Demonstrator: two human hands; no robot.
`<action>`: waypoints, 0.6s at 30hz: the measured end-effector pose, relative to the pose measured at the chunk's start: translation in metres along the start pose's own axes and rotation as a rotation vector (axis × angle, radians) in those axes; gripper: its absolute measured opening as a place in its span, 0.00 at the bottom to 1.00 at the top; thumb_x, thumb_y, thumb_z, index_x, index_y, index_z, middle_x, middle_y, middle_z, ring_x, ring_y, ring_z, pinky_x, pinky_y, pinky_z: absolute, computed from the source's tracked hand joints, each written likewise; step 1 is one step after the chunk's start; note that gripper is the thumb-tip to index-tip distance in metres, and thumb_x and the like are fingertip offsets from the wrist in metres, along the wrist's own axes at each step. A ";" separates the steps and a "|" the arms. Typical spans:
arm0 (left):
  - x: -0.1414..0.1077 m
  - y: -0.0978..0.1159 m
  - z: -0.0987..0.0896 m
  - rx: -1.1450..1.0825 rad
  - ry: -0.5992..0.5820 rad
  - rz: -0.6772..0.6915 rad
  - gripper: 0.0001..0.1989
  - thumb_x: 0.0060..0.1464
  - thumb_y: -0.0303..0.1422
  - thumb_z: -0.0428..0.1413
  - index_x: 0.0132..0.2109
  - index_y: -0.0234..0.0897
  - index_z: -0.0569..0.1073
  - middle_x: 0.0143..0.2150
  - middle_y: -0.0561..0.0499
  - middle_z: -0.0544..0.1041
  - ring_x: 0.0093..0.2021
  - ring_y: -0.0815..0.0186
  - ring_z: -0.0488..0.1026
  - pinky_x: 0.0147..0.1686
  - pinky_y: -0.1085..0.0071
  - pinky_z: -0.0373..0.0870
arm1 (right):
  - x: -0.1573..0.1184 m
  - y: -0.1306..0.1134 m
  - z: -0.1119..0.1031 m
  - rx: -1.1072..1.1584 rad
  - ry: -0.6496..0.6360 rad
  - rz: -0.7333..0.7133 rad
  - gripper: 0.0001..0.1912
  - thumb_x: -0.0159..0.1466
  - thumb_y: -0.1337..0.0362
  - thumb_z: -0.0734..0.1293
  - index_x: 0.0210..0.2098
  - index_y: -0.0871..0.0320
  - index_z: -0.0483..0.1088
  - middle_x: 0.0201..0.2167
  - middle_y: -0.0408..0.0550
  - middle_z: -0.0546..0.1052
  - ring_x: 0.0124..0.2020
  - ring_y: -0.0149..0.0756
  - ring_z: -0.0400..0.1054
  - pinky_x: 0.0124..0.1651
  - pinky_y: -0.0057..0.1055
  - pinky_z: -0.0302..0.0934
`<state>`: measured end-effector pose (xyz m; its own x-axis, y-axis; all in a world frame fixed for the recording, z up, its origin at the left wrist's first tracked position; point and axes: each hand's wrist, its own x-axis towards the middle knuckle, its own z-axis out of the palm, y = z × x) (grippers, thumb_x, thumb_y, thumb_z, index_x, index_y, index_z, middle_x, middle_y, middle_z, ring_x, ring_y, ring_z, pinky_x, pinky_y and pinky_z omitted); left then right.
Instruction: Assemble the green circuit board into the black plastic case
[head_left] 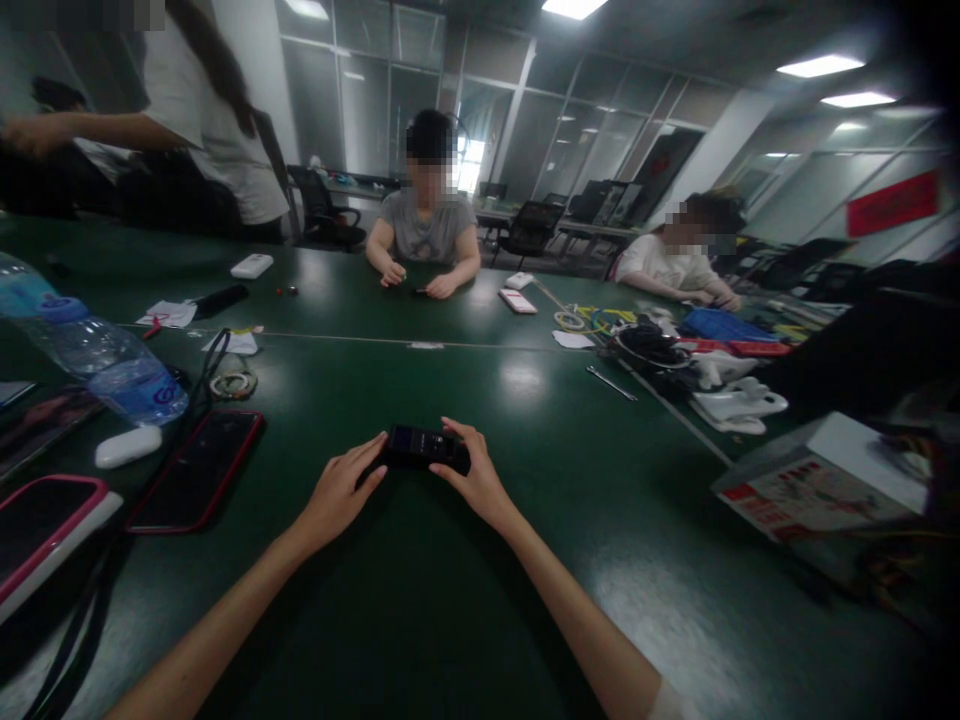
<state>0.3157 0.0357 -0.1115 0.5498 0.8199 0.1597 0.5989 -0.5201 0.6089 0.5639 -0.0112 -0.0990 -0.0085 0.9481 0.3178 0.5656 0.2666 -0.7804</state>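
Note:
A small black box-shaped device point(417, 448) with a little dark screen and pale markings lies lengthwise between my hands, low over or on the green table point(517, 430). My left hand point(346, 485) is closed at its left end, with the thumb in front and the fingers behind. Around the right end my right hand point(471, 468) grips it, thumb at the near side and fingers over the far edge. Whether the device touches the tabletop I cannot tell.
Left are a phone in a red case point(199, 470), a white case point(129, 447) and a tilted water bottle point(120, 365). A wrench point(611, 383), cables point(652, 345) and a metal box point(825, 480) lie right. Across the table sits a person point(426, 222).

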 end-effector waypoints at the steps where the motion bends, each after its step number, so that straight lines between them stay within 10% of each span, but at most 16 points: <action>1: 0.000 0.000 0.000 -0.005 0.002 -0.001 0.25 0.65 0.43 0.42 0.67 0.50 0.51 0.68 0.51 0.57 0.66 0.59 0.56 0.59 0.53 0.57 | 0.000 -0.001 -0.001 -0.001 0.001 -0.030 0.31 0.59 0.61 0.70 0.60 0.45 0.57 0.55 0.49 0.65 0.57 0.44 0.58 0.59 0.48 0.55; 18: 0.001 -0.004 0.002 -0.020 0.008 0.005 0.24 0.65 0.40 0.42 0.66 0.49 0.52 0.67 0.51 0.58 0.66 0.60 0.55 0.60 0.53 0.56 | 0.001 0.004 0.003 -0.077 -0.017 -0.070 0.18 0.63 0.65 0.66 0.51 0.44 0.69 0.52 0.47 0.65 0.54 0.41 0.64 0.56 0.45 0.61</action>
<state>0.3150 0.0378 -0.1151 0.5477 0.8194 0.1692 0.5845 -0.5194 0.6234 0.5634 -0.0089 -0.1039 -0.0634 0.9305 0.3607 0.6245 0.3189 -0.7129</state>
